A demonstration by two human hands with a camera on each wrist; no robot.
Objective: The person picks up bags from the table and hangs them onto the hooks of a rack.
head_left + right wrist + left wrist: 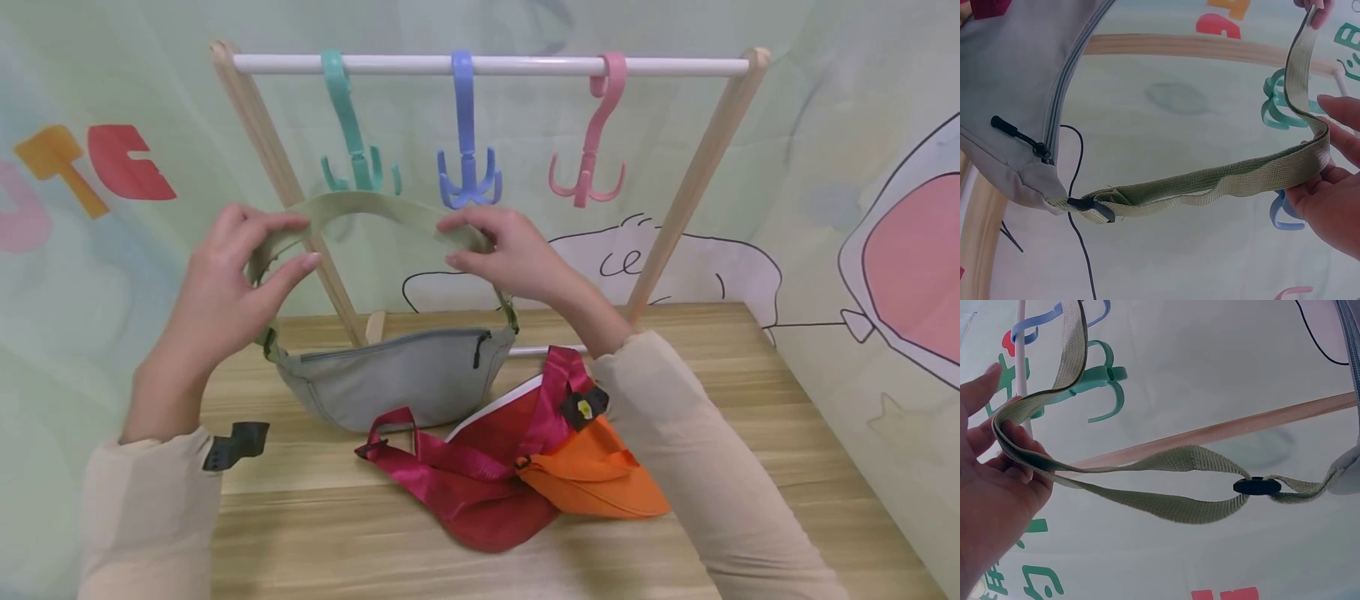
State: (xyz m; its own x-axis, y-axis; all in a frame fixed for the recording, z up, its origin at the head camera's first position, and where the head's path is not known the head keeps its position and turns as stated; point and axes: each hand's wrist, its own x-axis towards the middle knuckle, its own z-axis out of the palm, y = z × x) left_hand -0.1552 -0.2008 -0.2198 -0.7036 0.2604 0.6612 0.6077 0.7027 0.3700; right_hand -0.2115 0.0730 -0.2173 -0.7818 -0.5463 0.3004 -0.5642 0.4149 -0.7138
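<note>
A gray bag (397, 383) is left of and just below the centre of the head view, beneath its raised green strap (360, 202), which arches between two hands. The left hand (213, 292), at centre left, curls its fingers round one side of the strap, with the thumb standing apart. The right hand (517, 250), near the middle, curls its fingers round the other side, leaving a gap between thumb and forefinger tips. A dark buckle (1257, 485) joins the strap near the right of the left wrist view; a black zip pull (1016, 134) hangs at the upper left of the right wrist view.

At lower centre, a red cloth item (495, 492) lies on the wooden worktop (322, 533), touching an orange cloth item (600, 479) to its right. Across the top, a white bar (525, 65) between wooden posts (693, 183) carries green (348, 121), blue (465, 108) and pink hooks (600, 121). Behind stands a wall (840, 192) with printed drawings.
</note>
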